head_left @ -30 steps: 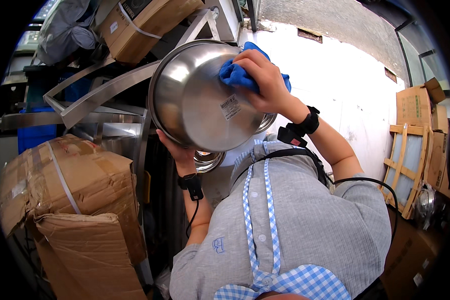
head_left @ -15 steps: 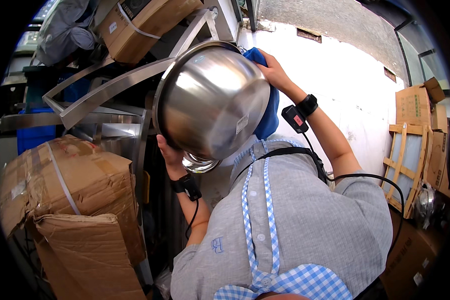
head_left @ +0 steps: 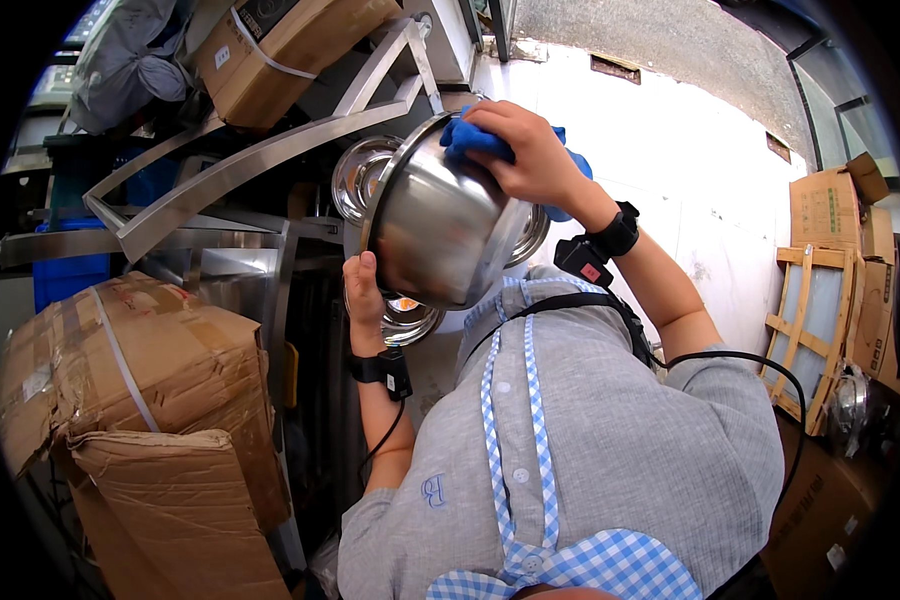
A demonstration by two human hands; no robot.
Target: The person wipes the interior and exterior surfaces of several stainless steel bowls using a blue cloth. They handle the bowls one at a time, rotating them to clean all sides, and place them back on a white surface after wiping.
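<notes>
A large, deep stainless steel basin is tilted on its side in front of me, its outer wall and base toward me and its mouth facing left. My left hand grips the rim at the lower left, thumb showing and the other fingers mostly hidden behind the metal. My right hand is closed on a blue cloth, pressing it to the outer wall by the upper rim. Part of the cloth hangs out beyond the wrist side. Shiny steel bowls show below and behind the basin: one at upper left, one near my left hand.
A bent metal frame juts in from the left, close to the basin. Worn cardboard boxes are stacked at the left, with another strapped box above. Pale floor lies right of the basin; a wooden crate stands far right.
The basin has turned and shifted slightly right, uncovering bowls beneath. My right hand has moved left with the cloth, from the basin's far side onto its upper outer wall.
</notes>
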